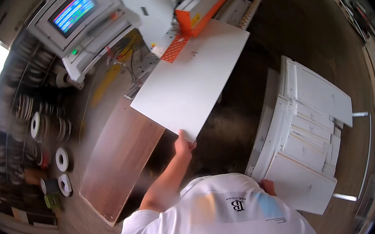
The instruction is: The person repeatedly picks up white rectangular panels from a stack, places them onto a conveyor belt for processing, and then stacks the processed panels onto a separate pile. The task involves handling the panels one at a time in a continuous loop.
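The white panel (pixel 192 81), pinched at its near corner by the left grip (pixel 184 144), should be held level, while the right grip's (pixel 267 186) state cannot be told.

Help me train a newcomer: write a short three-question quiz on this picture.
1. Which hand grips the corner of the large white panel?
2. True or false: the control screen is dark.
3. Where in the picture are the stacked white panels? A) left; B) right; C) top centre.

Key: 1. The left hand. 2. False; it is lit. 3. B, with the right hand at their edge.
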The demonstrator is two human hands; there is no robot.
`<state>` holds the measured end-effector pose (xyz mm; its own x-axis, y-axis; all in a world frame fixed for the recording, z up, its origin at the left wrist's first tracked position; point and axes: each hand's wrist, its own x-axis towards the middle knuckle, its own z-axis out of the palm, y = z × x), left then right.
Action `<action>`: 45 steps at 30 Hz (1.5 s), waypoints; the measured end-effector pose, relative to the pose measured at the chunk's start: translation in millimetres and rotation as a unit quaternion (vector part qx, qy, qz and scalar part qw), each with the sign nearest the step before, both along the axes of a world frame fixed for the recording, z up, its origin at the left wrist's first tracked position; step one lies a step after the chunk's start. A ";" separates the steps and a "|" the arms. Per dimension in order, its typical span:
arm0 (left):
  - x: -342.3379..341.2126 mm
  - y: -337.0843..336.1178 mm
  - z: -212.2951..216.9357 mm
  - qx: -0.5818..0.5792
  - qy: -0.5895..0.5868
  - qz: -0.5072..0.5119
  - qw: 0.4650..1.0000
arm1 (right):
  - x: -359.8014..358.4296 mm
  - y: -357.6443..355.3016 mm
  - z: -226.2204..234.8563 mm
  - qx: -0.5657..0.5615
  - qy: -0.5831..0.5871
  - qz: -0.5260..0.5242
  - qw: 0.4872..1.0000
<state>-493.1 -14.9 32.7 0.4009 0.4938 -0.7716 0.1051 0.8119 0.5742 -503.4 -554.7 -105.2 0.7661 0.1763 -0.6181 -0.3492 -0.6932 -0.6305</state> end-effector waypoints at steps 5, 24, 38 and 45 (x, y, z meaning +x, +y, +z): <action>14.6 12.1 -50.6 -0.058 -0.140 0.000 0.988 | -36.0 -40.1 -42.8 -0.242 -0.155 0.349 0.892; -59.8 -39.4 -90.6 0.289 -0.101 -0.794 0.525 | -142.0 -17.7 -99.4 0.189 0.182 -0.729 0.632; 18.5 -26.7 -36.0 0.297 0.110 -0.775 0.547 | -113.4 -2.5 -86.7 0.266 0.130 -0.814 0.500; 46.9 -77.8 -40.8 0.239 0.061 -0.803 0.543 | -133.5 16.2 -41.8 0.347 0.077 -0.770 0.529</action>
<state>-446.2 -92.7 -8.2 0.5703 -0.2609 -0.7789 0.5185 -0.6212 0.5877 -636.9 -538.5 -147.0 0.2813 -0.3589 -0.8900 -0.2471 0.8691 -0.4285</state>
